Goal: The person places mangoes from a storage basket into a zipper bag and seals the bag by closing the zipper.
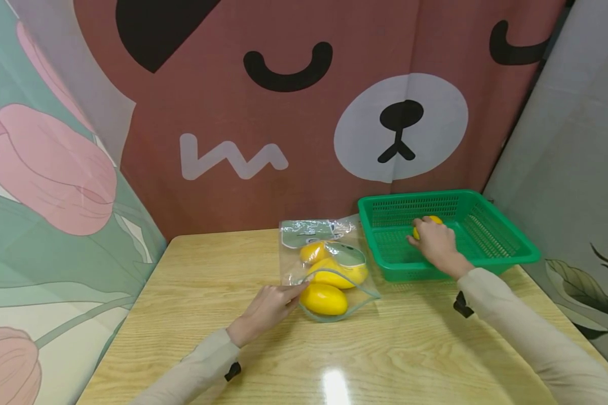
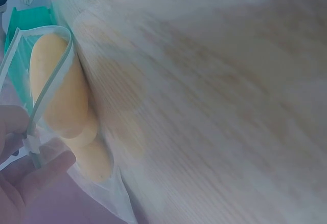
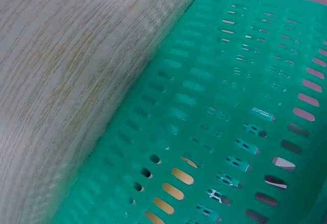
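My left hand pinches the open edge of a clear zip bag that lies on the table. Several smooth, oval yellow mangoes are inside it, the nearest at the bag's mouth. In the left wrist view, thumb and fingers hold the zip edge beside a mango. Over to the right, my right hand reaches into a green plastic basket with its fingers curled over another yellow mango, partly hidden by the hand. The right wrist view shows only yellow through the slots of the basket wall.
The wooden table ends at a hanging cloth with a bear print behind the bag and basket. Patterned cloths also hang at left and right. The basket's rim stands close to the bag's right side.
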`<state>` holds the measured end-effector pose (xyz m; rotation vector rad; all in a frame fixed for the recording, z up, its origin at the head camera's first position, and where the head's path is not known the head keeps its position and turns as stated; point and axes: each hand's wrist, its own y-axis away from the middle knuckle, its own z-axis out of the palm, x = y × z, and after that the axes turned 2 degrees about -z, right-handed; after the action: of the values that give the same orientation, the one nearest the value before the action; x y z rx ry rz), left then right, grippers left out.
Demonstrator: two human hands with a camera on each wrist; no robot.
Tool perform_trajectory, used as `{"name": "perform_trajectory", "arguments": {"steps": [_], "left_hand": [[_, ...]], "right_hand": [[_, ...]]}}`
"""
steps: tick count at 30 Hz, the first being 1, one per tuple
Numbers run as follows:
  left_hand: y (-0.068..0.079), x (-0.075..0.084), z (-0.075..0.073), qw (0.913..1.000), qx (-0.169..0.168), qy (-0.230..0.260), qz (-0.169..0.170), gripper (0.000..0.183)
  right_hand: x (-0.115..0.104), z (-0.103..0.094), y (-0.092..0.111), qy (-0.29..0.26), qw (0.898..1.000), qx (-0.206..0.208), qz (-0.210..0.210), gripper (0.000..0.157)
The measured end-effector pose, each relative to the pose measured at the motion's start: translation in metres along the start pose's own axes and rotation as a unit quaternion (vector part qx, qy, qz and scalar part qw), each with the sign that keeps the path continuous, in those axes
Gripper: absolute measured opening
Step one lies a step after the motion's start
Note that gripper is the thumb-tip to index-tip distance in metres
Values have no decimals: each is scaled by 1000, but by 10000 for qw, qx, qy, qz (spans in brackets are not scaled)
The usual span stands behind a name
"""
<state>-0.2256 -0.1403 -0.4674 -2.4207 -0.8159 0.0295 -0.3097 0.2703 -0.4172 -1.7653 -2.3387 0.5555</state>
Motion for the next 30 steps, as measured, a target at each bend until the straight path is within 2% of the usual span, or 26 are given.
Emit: {"name": "perform_trajectory", "arguments": {"steps": [9,17,30], "left_hand": [[0,0,0,10000,-20,8,-22,43],[0,1,0,10000,-26,-13,-34,43],[2,-1,1,10000,-41,23,-55,42]], "right_hand": [[8,3,-4,66,9997,-110,205,45],[14,6,-6,-38,9989,-219,422,39],[24,14,-13,-96,9952,-525,815,43]]}}
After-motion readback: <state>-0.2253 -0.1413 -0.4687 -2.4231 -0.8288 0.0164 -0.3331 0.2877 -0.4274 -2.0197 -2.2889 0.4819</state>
